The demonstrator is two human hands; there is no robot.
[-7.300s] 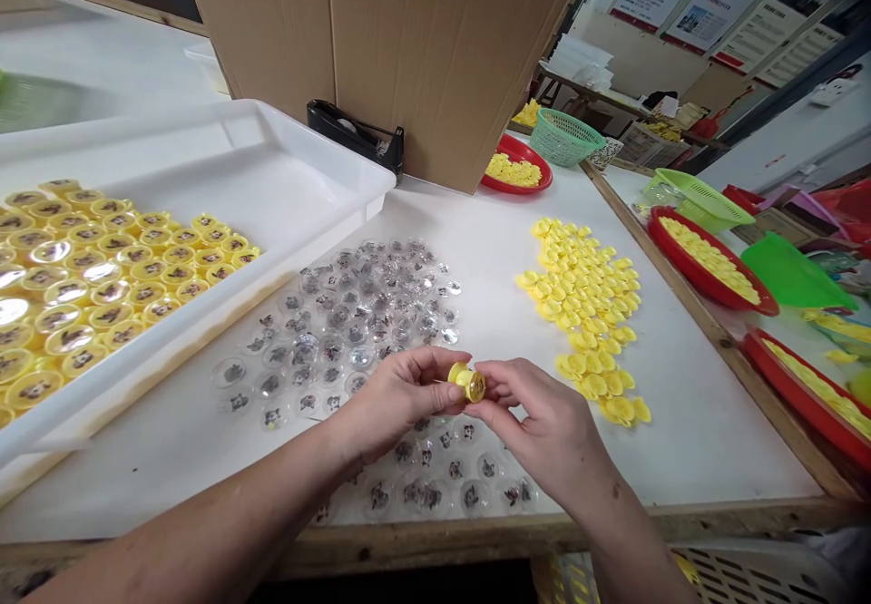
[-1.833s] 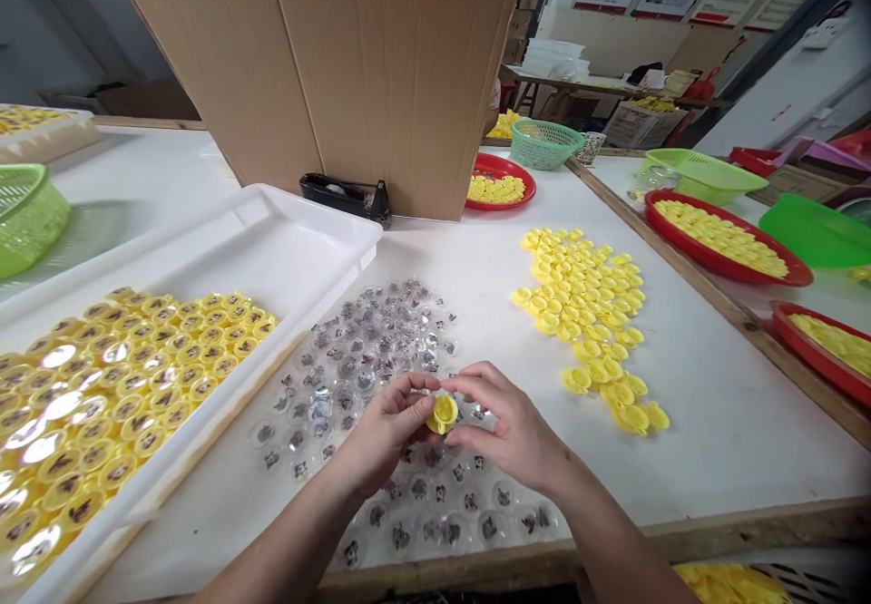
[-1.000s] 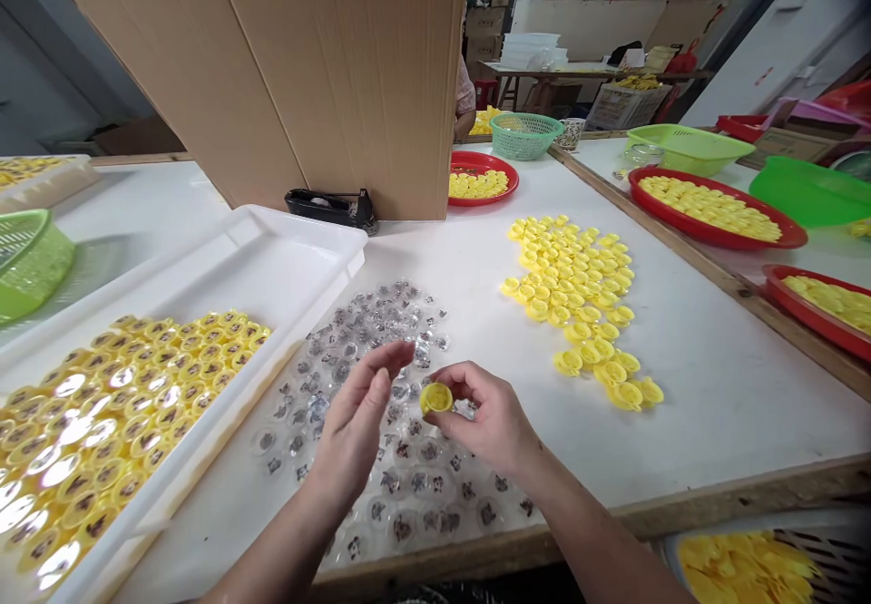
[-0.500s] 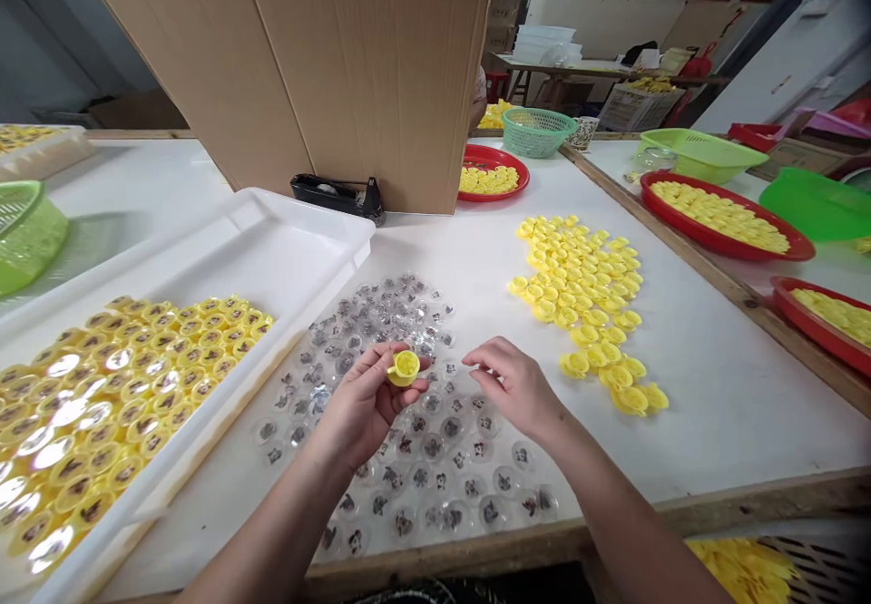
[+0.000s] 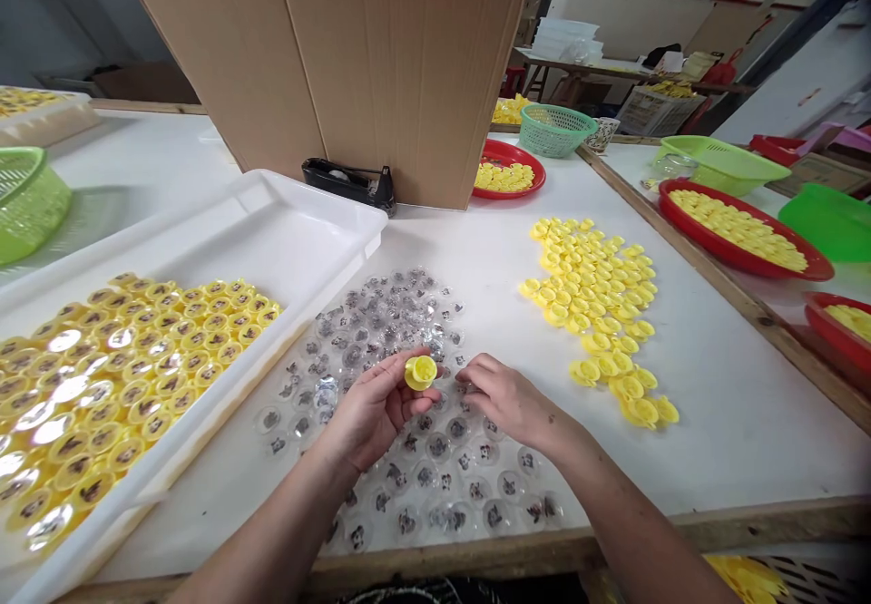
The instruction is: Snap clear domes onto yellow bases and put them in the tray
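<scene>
A small yellow plastic cup (image 5: 421, 371) with a flared rim is held between the thumb and fingers of my left hand (image 5: 381, 402), its open mouth turned up toward me. My right hand (image 5: 507, 397) is just to the right, low over the clear plastic discs (image 5: 439, 446), its fingers curled together at the discs; whatever lies between the fingertips is hidden. Dark little animal pictures show on the discs, which are spread over the white table. Farther right lies a group of similar yellow cups (image 5: 592, 282).
A white tray (image 5: 327, 200) on the left holds many yellow cups with pictures on top. Behind it stand a black tape dispenser (image 5: 348, 185) and a tall cardboard sheet (image 5: 395, 78). Red trays (image 5: 741, 255) and a green basket (image 5: 554, 132) stand right and behind.
My right hand has moved down and in toward the clear discs, its fingers curling closer together. My left hand has turned the yellow cup slightly. The whole view has shifted a little.
</scene>
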